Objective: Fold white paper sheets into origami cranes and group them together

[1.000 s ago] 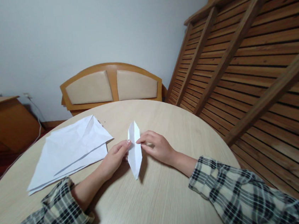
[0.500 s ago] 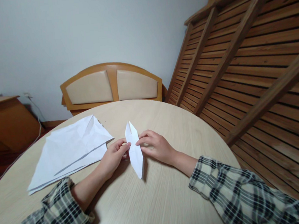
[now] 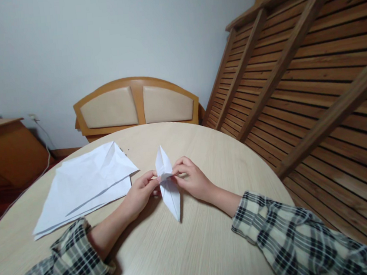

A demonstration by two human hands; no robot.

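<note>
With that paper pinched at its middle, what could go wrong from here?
The folded paper might tear or crease unevenly if the left grip and right grip, pinching opposite sides of its middle, pull unequally. Its pointed ends, which neither grip holds, could bend. The left sleeve appears close to the white sheets, so it might nudge them.

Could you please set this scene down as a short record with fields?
Left hand: pinching the left edge of the folded paper
Right hand: pinching its right edge
Paper shape: narrow, pointed at both ends
White sheets: overlapping, left of the folded paper
Table: pale wood grain, rounded edge
Sleeves: plaid
</note>
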